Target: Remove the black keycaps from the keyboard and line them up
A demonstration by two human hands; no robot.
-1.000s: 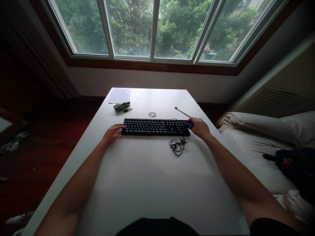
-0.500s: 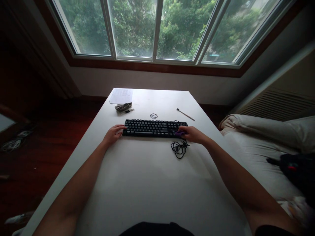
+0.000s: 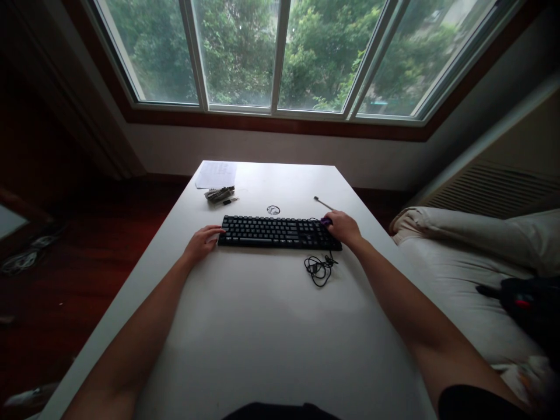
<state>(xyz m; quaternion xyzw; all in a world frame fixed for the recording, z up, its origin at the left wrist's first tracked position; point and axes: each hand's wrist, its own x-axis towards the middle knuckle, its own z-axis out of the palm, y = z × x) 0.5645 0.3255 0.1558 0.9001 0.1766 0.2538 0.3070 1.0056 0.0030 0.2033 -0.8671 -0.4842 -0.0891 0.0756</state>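
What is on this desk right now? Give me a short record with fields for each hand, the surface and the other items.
Left hand: rests open against the left end of the long black keyboard
Right hand: presses a small purple cloth on the keyboard's far right corner
Surface: white rectangular table
Nearby: tangled black cable in front of the keyboard; thin pale stick behind it; printed white paper sheet at the far left corner

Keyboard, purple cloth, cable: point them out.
keyboard (image 3: 271, 231): head view, middle of the key rows.
purple cloth (image 3: 325, 221): head view, the small purple part that shows.
cable (image 3: 318, 269): head view, the coiled loops.
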